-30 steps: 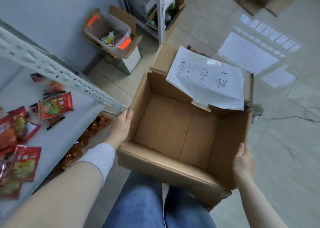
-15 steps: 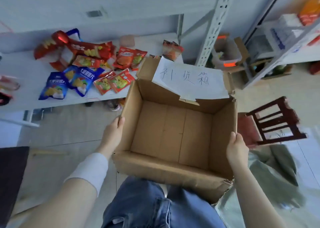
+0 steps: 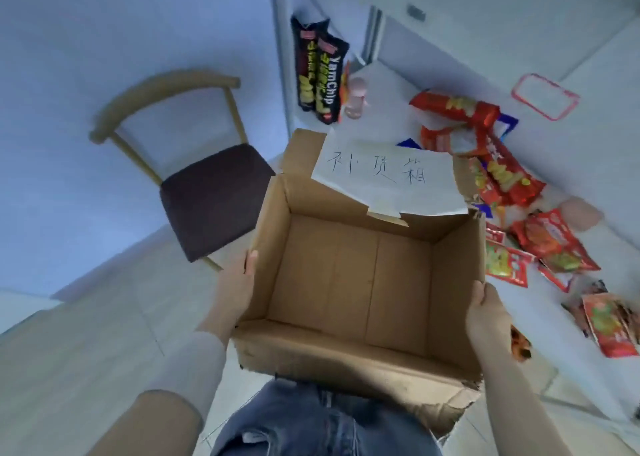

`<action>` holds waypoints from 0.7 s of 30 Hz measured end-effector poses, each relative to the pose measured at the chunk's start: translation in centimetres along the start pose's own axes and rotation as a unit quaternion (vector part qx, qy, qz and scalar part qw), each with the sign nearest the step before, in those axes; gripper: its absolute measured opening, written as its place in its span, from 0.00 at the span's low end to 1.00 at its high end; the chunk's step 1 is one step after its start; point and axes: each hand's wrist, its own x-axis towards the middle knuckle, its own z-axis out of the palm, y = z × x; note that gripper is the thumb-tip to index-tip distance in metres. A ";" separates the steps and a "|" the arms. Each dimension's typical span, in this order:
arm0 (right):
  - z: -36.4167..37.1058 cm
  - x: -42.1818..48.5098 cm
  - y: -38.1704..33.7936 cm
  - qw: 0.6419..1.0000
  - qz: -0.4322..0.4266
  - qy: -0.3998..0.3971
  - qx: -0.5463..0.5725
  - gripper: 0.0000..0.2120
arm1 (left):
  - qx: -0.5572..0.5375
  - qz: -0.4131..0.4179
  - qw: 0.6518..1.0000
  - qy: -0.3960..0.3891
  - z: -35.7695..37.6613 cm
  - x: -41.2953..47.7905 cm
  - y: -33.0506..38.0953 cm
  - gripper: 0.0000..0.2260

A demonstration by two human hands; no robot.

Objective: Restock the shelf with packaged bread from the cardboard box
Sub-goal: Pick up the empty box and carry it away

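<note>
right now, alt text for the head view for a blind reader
An empty cardboard box with a handwritten paper label is held between left hand and right hand. Snack packets cover the shelf at right; a chair stands left.

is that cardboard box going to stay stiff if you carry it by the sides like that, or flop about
Probably light: the cardboard box looks empty, and the left hand and right hand hold it by its side walls. Likely fairly stiff, since the walls stand square, but the torn near corner may buckle if squeezed.
</note>
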 end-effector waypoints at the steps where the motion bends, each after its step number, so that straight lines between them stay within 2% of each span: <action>1: 1.1 1.0 -2.8 1.000 -0.025 -0.015 -0.008 0.20 | -0.008 -0.020 1.000 0.020 -1.1 1.1 -0.7 0.18; 7: 8.6 6.7 -18.9 0.980 -0.187 -0.067 -0.024 0.18 | -0.061 -0.116 0.983 0.128 -6.4 8.2 -3.3 0.20; 12: 13.9 10.1 -30.3 0.952 -0.275 -0.127 -0.041 0.19 | -0.102 -0.166 0.958 0.209 -9.9 13.1 -3.6 0.17; 17: 20.5 12.7 -39.3 0.928 -0.326 -0.175 -0.045 0.17 | -0.101 -0.198 0.939 0.264 -12.6 19.1 -5.1 0.15; 21: 27.4 14.7 -44.0 0.923 -0.331 -0.185 -0.067 0.18 | -0.101 -0.221 0.932 0.269 -13.7 25.4 -8.2 0.15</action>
